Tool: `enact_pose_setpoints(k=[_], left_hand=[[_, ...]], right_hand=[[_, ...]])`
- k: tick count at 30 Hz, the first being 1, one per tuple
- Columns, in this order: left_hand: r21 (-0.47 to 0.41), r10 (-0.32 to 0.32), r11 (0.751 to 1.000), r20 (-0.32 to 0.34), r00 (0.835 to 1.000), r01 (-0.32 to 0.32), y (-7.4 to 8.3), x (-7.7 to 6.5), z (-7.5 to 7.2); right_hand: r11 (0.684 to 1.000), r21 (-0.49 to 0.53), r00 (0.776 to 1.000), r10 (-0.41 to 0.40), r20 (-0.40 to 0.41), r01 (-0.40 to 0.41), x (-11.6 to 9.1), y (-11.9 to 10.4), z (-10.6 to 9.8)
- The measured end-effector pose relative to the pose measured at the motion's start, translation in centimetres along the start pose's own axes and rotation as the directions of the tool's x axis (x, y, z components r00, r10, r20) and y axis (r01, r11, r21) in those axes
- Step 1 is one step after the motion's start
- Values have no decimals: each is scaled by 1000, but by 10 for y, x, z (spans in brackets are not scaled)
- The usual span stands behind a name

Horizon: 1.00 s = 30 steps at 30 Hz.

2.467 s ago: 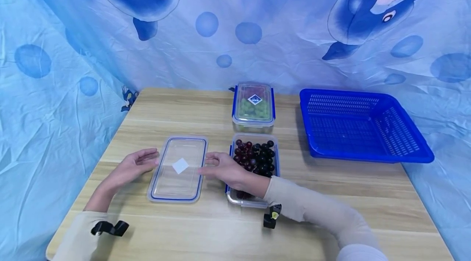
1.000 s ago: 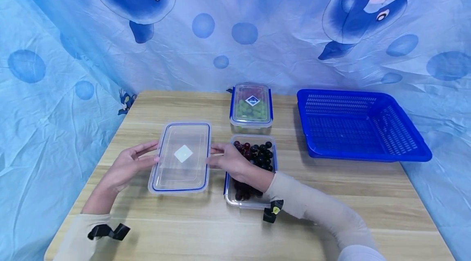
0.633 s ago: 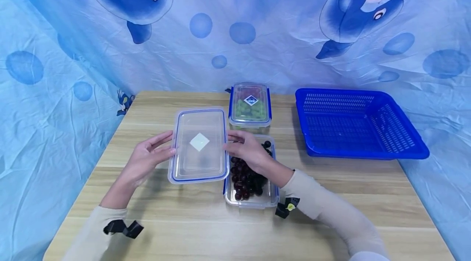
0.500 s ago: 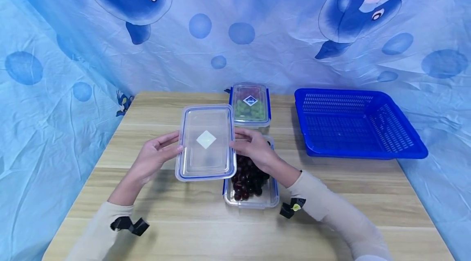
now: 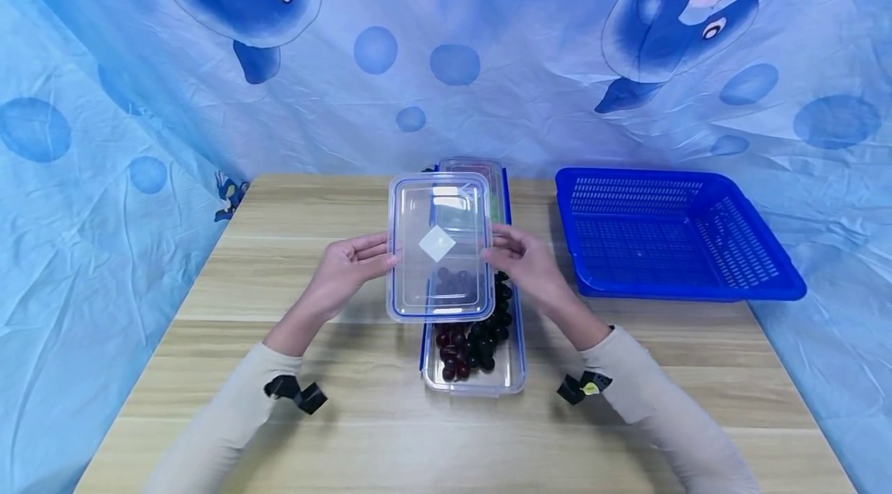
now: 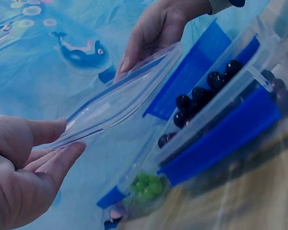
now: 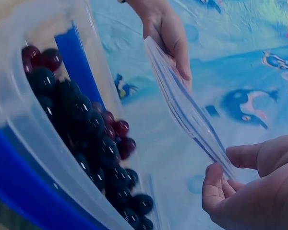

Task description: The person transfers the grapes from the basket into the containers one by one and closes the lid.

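A clear lid (image 5: 418,285) with a blue seal line and a white diamond label hangs in the air, gripped at both long edges. My left hand (image 5: 341,273) pinches its left edge between thumb and fingers; my right hand (image 5: 533,265) pinches the right edge. Both wrist views show the thumb on one face and the fingers on the other. Partly below the lid stands an uncovered plastic container (image 5: 512,374) with dark red and black grapes (image 5: 481,347). In the right wrist view these grapes (image 7: 105,143) fill much of the container.
Behind the lid, partly hidden, stands a covered container (image 5: 498,176); green grapes (image 6: 146,186) show in it in the left wrist view. A blue perforated basket (image 5: 585,285) sits at the right on the wooden table (image 5: 390,440). A dolphin-print curtain (image 5: 530,114) closes off the back.
The lid lay on the table between both hands at first. Now it is lifted and carried right and away from me, partly over the grape container. Both hands moved with it.
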<state>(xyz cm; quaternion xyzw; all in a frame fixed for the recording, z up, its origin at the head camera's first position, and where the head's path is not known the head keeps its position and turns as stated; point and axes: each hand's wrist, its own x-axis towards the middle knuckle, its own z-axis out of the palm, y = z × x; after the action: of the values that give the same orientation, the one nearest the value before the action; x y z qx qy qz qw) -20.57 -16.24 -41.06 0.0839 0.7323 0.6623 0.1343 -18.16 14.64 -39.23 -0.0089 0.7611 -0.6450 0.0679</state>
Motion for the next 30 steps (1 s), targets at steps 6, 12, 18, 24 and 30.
enact_pose_setpoints(k=[6, 12, 18, 24, 30], left_hand=[[-56, 47, 997, 17, 999, -46, 9, 21, 17], [-56, 107, 993, 6, 994, -107, 14, 37, 29], [-87, 151, 985, 10, 989, -149, 16, 45, 36], [-36, 131, 991, -4, 991, -131, 18, 48, 42], [-5, 200, 980, -14, 980, -200, 18, 49, 46]], right_hand=[[999, -19, 997, -48, -67, 46, 1, -3, -19], [993, -78, 984, -102, -149, 92, 5, -3, -30], [986, -118, 973, -138, -185, 117, 8, -3, -37], [981, -90, 962, -187, -200, 172, 9, -2, -43], [959, -150, 936, -270, -228, 240, 9, -2, -47]])
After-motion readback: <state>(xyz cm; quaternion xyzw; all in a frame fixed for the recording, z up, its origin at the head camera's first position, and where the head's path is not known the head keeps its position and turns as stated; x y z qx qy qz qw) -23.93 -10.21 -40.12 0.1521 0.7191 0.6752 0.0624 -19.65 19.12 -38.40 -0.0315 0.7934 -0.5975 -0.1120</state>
